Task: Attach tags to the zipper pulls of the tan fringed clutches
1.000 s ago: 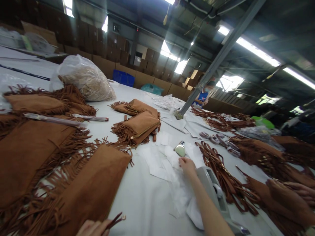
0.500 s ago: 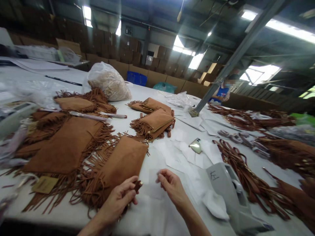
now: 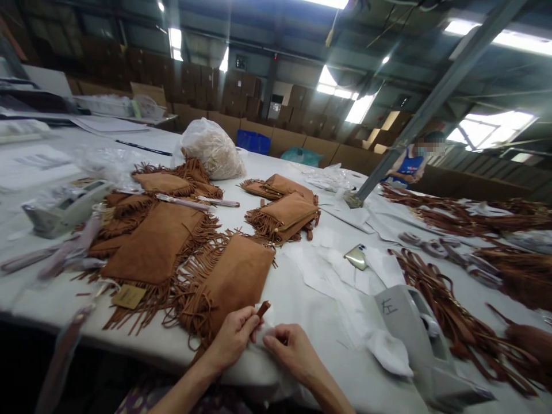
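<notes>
My left hand is closed around a brown leather strap, whose end sticks up past the fingers. Beside it, my right hand pinches a piece of thin white paper against the strap; fingers hide most of the paper. Just beyond my left hand lies a brown suede fringed bag, flat on the table. Another fringed bag with a yellowish tag lies to its left. Loose sheets of white paper spread out to the right of my hands.
A grey tape dispenser stands at right, near a pile of brown straps. A phone lies on the papers. A second dispenser is at left. Behind stand more fringed bags, a stuffed plastic bag, a slanted post and a person.
My right hand has moved left with the thin paper and now meets my left hand at the strap. The view has shifted left, showing more of the table's near edge.
</notes>
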Action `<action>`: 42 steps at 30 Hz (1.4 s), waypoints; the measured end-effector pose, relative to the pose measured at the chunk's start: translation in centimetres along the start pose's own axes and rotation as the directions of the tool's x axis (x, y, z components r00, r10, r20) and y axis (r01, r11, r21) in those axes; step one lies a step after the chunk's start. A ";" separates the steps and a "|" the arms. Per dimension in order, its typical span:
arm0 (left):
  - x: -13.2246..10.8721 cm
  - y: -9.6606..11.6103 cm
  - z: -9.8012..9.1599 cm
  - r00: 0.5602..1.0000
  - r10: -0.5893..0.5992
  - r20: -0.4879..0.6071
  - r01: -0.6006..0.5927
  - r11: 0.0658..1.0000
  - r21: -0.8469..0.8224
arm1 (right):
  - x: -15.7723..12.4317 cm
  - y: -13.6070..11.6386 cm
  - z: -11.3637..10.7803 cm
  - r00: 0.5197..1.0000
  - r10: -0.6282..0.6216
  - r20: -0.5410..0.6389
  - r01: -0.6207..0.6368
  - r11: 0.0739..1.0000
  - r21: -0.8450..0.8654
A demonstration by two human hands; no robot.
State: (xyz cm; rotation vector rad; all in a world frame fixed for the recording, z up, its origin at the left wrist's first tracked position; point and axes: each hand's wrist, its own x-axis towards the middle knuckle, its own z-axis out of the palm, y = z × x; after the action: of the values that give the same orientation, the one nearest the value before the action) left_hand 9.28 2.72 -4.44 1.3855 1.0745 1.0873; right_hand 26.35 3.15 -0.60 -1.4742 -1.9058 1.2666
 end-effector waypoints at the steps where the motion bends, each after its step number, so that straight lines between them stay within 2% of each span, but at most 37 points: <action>1: 0.0 0.0 -0.1 1.000 -0.003 0.001 0.003 1.000 -0.006 | 0.0 0.1 0.3 1.000 0.009 -0.008 -0.009 1.000 -0.003; 6: 0.1 0.0 -0.5 0.999 -0.045 0.001 0.045 0.998 -0.048 | 0.4 0.9 1.4 0.991 0.074 -0.115 -0.070 0.997 0.036; 9: 0.2 0.0 -0.6 0.997 -0.062 0.036 0.065 0.993 -0.102 | 0.3 1.1 1.6 0.987 0.051 -0.155 -0.038 0.996 0.086; 11: 0.3 0.0 -0.6 0.998 -0.061 0.028 0.065 0.989 -0.132 | 0.1 0.9 1.6 0.994 0.027 -0.107 -0.010 0.987 0.163; 14: 0.3 -0.1 -0.3 0.998 -0.059 -0.026 0.054 0.986 -0.158 | -0.3 0.4 1.5 0.999 0.008 0.038 -0.018 0.959 0.283; 16: 0.3 -0.2 -0.2 0.996 -0.060 -0.059 0.049 0.984 -0.174 | -0.4 0.3 1.6 0.996 0.018 0.087 -0.041 0.962 0.270; 21: 0.2 -0.4 -0.5 0.994 -0.064 -0.089 0.043 0.974 -0.221 | -0.3 0.7 2.1 0.993 0.120 0.019 -0.121 0.988 0.094; 24: 0.3 -0.5 -1.1 0.997 -0.068 -0.038 0.056 0.967 -0.248 | -0.4 0.5 2.2 0.990 0.142 -0.020 -0.136 0.974 0.180; 29: 0.3 -0.5 -1.7 0.998 -0.056 0.015 0.058 0.964 -0.259 | -1.0 -0.2 2.0 0.992 0.122 0.024 -0.117 0.848 0.517; 32: 0.2 -0.5 -1.6 0.999 -0.040 0.006 0.040 0.973 -0.226 | -1.0 -0.1 2.2 0.966 0.254 -0.051 -0.166 0.759 0.630; 35: 0.0 -0.4 -1.2 1.000 -0.025 -0.018 0.021 0.982 -0.188 | -0.6 0.3 2.3 0.907 0.416 -0.074 -0.201 0.580 0.789; 38: -0.3 -0.3 -0.7 0.999 -0.012 -0.051 0.005 0.988 -0.154 | -0.1 0.3 2.0 0.887 0.455 -0.071 -0.135 0.404 0.905; 40: -0.4 -0.3 -0.4 0.997 0.007 -0.078 -0.015 0.994 -0.107 | 0.2 0.3 1.7 0.882 0.460 -0.100 -0.082 0.358 0.930; 42: -0.4 -0.3 -0.1 0.994 0.032 -0.109 -0.037 0.998 -0.048 | 0.4 0.2 1.6 0.878 0.456 -0.143 -0.046 0.378 0.925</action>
State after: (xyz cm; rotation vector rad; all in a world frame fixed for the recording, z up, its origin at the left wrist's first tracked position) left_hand 9.08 2.32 -4.79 1.3225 1.0969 1.2179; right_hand 25.11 2.94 -1.64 -1.2269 -0.4504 1.6003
